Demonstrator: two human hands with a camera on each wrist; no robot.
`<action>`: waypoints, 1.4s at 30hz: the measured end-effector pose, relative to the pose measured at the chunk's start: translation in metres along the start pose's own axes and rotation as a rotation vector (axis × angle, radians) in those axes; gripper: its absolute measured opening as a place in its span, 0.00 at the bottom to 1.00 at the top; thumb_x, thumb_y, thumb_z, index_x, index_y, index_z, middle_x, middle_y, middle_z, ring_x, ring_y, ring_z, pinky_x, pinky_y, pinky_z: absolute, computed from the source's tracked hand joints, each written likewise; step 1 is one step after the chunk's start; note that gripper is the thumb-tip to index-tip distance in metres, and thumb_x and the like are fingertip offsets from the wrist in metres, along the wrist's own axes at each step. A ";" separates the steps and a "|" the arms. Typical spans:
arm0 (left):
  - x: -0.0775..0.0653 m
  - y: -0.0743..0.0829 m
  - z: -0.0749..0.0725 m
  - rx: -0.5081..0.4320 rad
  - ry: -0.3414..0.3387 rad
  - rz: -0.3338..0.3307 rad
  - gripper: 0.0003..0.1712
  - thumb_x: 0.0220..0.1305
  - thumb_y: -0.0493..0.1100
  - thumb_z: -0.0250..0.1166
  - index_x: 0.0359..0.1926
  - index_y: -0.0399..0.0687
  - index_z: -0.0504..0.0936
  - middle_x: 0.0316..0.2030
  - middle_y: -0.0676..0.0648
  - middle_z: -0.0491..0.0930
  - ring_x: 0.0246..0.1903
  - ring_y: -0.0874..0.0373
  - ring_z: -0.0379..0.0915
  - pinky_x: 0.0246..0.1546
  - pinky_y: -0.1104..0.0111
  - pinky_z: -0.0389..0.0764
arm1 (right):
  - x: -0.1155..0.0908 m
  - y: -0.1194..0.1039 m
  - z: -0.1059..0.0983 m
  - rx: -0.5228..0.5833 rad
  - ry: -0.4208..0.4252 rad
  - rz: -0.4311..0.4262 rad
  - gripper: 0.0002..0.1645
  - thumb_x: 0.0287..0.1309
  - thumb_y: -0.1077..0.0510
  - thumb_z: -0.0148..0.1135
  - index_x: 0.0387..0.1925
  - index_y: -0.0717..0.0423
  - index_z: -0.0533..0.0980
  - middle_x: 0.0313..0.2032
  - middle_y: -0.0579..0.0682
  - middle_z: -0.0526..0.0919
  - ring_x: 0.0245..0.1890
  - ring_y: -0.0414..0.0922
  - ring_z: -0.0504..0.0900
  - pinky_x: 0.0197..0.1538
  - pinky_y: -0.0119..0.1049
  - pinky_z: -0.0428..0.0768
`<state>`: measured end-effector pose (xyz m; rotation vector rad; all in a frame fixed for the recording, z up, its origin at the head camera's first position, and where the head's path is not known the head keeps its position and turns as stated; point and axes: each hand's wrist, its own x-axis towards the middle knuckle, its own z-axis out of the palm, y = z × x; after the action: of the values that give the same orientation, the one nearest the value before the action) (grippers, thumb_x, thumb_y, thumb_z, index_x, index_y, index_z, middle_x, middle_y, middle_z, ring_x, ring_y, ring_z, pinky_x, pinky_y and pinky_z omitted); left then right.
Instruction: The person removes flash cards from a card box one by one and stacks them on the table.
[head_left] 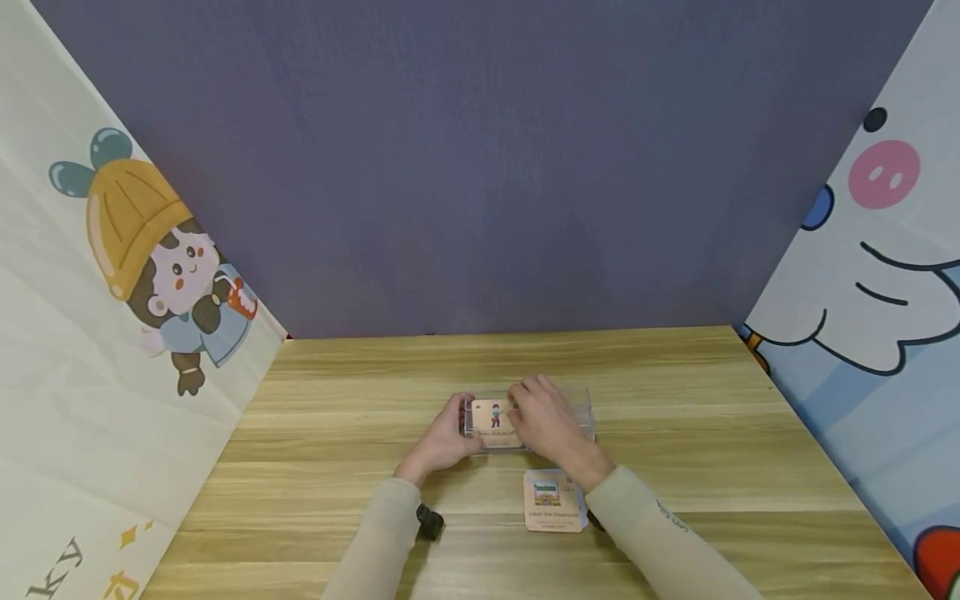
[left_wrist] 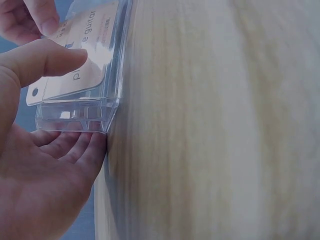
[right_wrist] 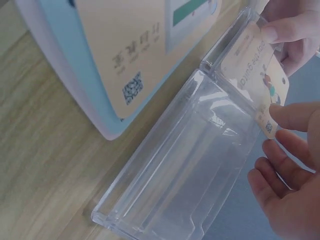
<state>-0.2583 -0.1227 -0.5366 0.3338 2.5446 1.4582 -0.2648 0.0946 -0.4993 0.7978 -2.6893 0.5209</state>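
Observation:
A clear plastic card box (head_left: 583,408) with two compartments lies on the table. At its left end, my left hand (head_left: 446,437) grips the box, thumb over the front and fingers around the end wall. A picture card (head_left: 484,415) about playing the guitar stands tilted in the left compartment. My right hand (head_left: 551,421) pinches this card by a corner between thumb and fingers, as the right wrist view shows. No cards show in the right compartment (right_wrist: 180,160). In front of the box lies a small stack of cards (head_left: 551,504), a classroom card on top.
The box and stack are on a wood-grain table (head_left: 315,500). A dark grey-blue panel (head_left: 495,167) rises behind it. Printed cartoon sheets flank the left (head_left: 75,350) and right (head_left: 862,283) sides. A black wrist camera (head_left: 430,522) sits at the left sleeve.

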 end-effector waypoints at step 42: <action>-0.001 0.001 0.000 -0.010 -0.003 0.005 0.45 0.57 0.32 0.70 0.73 0.35 0.58 0.61 0.37 0.71 0.60 0.45 0.71 0.64 0.52 0.73 | 0.002 0.000 -0.004 0.211 -0.016 0.098 0.09 0.59 0.61 0.73 0.39 0.56 0.80 0.35 0.47 0.83 0.39 0.43 0.78 0.41 0.34 0.82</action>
<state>-0.2573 -0.1223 -0.5354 0.3412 2.5350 1.4713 -0.2657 0.0951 -0.4948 0.7279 -2.7304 0.8362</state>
